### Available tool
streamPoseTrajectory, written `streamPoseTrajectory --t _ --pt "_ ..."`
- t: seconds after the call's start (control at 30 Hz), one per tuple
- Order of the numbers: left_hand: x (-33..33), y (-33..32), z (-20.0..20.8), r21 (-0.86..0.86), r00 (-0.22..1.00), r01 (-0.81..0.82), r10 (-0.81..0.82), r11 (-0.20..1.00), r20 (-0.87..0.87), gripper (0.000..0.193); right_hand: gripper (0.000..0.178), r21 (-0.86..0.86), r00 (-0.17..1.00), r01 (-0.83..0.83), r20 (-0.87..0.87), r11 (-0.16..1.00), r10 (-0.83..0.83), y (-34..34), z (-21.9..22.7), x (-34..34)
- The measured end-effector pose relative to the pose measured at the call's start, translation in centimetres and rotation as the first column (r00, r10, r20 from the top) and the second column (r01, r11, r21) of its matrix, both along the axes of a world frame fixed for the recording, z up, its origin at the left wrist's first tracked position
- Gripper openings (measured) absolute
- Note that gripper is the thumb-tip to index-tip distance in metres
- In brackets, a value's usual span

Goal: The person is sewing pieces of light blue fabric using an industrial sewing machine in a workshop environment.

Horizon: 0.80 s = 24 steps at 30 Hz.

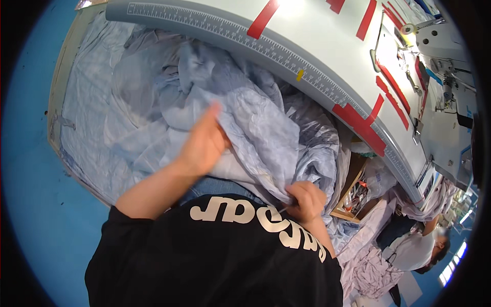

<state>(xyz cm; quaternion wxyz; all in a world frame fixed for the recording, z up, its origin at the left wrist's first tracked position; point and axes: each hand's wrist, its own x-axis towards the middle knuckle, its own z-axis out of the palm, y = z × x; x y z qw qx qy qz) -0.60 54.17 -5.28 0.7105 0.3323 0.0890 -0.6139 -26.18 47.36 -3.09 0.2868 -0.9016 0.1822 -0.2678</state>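
Observation:
A large heap of thin, pale blue-grey fabric (258, 128) is gathered in front of me and over my lap. My right hand (307, 200) is closed, pinching the near edge of this fabric close to my body. Further left, my left hand (203, 146) is raised at the fabric's left fold, its fingers pointing away from me. Motion blurs those fingers, and whether they grip the cloth cannot be made out. Between the two hands, the fabric's edge runs slanting down to the right.
A sewing table (317, 30) with a ruler strip (215, 23) and red tape curves along the far side. At right stands a sewing machine (445, 46). A wooden drawer (345, 212) with small items sits below the table edge. Another person (411, 250) works at lower right beside piled fabric (371, 271).

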Motion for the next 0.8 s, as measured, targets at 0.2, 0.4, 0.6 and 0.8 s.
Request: streamPoseTrajectory --t 0.2,0.4,0.6,0.8 --pt "-2.6 2.7 -0.1 0.126 0.975 0.088 -0.112 0.988 0.19 0.03 0.034 0.563 0.953 -0.004 -0.249 0.827 0.174 0.0 1.7 1.8" --pt "-2.3 3.7 -0.4 0.156 0.91 0.178 -0.223 0.972 0.35 0.032 0.042 0.71 0.945 -0.075 -0.174 0.701 0.277 -3.8 2.4 1.6" --pt "-2.4 4.7 -0.9 0.122 0.919 0.177 -0.208 0.977 0.334 0.034 0.036 0.701 0.97 -0.085 -0.105 0.708 0.22 -5.5 3.2 7.4" --pt "-1.8 5.1 -1.0 0.104 0.953 0.147 -0.169 0.984 0.252 0.037 0.028 0.692 0.954 -0.057 -0.176 0.719 0.245 -4.9 -0.3 12.1"
